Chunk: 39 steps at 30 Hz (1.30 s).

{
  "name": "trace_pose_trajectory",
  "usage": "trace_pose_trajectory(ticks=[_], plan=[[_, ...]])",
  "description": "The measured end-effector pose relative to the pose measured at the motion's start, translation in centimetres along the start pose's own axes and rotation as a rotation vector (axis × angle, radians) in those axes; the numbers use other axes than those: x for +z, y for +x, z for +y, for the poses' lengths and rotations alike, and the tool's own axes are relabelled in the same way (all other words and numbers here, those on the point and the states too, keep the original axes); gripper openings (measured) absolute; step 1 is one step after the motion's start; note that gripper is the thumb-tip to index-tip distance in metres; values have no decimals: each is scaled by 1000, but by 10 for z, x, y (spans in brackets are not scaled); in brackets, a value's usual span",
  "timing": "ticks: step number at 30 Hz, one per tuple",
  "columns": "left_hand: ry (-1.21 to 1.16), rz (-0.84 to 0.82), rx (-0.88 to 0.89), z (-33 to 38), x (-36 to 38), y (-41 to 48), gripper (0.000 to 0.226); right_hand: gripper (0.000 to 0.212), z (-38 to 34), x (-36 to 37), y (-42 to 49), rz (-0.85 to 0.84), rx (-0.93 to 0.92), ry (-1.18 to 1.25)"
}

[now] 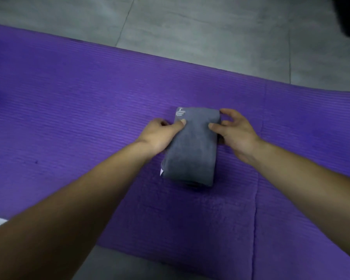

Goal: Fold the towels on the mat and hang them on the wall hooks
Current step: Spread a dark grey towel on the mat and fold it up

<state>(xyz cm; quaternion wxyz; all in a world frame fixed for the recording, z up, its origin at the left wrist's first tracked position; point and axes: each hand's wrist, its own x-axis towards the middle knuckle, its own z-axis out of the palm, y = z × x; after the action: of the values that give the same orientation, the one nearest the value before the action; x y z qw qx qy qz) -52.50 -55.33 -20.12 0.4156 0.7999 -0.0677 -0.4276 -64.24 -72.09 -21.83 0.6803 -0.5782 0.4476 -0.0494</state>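
A grey towel (192, 150), folded into a narrow thick rectangle, lies on the purple mat (69, 110) near the middle of the view. A white loop and a small tag show at its left corners. My left hand (160, 136) grips the towel's left edge, thumb on top and fingers curled at the side. My right hand (234, 130) holds the right edge near the far corner, thumb pressed on top, fingers curled round the side. No wall hooks are in view.
Grey tiled floor (210, 27) lies beyond the mat's far edge and shows again at the near edge. A purple towel (190, 219) lies spread flat on the mat beneath and in front of the grey one. Something dark sits at the top right corner.
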Motion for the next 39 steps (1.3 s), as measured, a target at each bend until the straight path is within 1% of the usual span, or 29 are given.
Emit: trace_pose_trajectory(ticks=[1, 3, 6, 7, 9, 10, 11, 12, 13, 14, 15, 16, 17, 18, 19, 20, 22, 24, 26, 28, 30, 31, 32, 33, 34, 35, 37, 39], plan=[[20, -53, -12, -5, 1, -9, 58, 55, 1, -1, 0, 3, 0, 12], [20, -103, -33, -24, 4, -19, 46, 55, 3, -1, -1, 10, 4, 45], [-136, -170, -68, -34, 8, -33, 44, 60, 9, 4, 0, 47, 11, 72], [-182, -176, -93, -33, 10, -35, 42, 62, 11, 5, 1, 61, 4, 67], [-203, -134, -136, -31, 14, -37, 39, 64, 14, 9, 0, 73, -27, 35], [-171, -104, -150, -30, 17, -37, 39, 64, 15, 10, -1, 73, -43, 8], [-88, -101, -154, -30, 18, -38, 39, 64, 17, 10, -1, 68, -61, -24], [85, -129, -154, -27, 16, -40, 40, 64, 17, 10, -2, 62, -78, -61], [324, -153, -145, -24, 13, -41, 45, 63, 18, 10, -2, 53, -98, -101], [567, -131, -116, -21, 10, -41, 52, 63, 19, 9, -2, 47, -122, -150], [736, -30, -40, -18, 9, -39, 60, 64, 19, 9, -2, 51, -144, -192], [787, 86, 71, -14, 9, -37, 66, 65, 18, 9, -3, 57, -161, -219], [771, 187, 206, -11, 12, -34, 70, 65, 17, 9, -3, 69, -166, -228], [768, 236, 349, -10, 17, -29, 73, 62, 15, 10, -3, 78, -164, -226], [817, 228, 464, -12, 26, -21, 76, 56, 13, 10, -2, 82, -166, -211], [893, 202, 542, -19, 36, -13, 78, 51, 13, 9, -1, 88, -164, -194], [984, 188, 596, -36, 52, 0, 79, 52, 13, 7, 3, 87, -127, -142], [967, 213, 593, -50, 58, 10, 80, 56, 11, 5, 6, 67, -80, -99], [915, 198, 597, -56, 58, 15, 80, 61, 7, 6, 9, 53, -53, -86], [843, 164, 607, -55, 55, 18, 83, 67, 2, 7, 13, 57, -31, -127], [721, 128, 614, -53, 49, 17, 92, 70, -6, 8, 17, 58, -4, -196], [611, 121, 604, -51, 44, 15, 100, 68, -10, 7, 20, 47, 25, -221], [489, 124, 567, -50, 39, 15, 109, 62, -15, 7, 20, 21, 58, -229], [384, 134, 507, -46, 33, 12, 116, 52, -19, 7, 20, -11, 90, -220], [273, 136, 445, -43, 26, 11, 116, 41, -22, 9, 18, -39, 107, -200], [153, 123, 384, -39, 18, 10, 110, 33, -24, 12, 15, -47, 107, -185], [-20, 76, 262, -34, 3, 12, 87, 27, -30, 18, 3, -2, 59, -176], [-51, 73, 162, -23, -18, 6, 87, 24, -39, 24, -17, 44, -18, -167]])
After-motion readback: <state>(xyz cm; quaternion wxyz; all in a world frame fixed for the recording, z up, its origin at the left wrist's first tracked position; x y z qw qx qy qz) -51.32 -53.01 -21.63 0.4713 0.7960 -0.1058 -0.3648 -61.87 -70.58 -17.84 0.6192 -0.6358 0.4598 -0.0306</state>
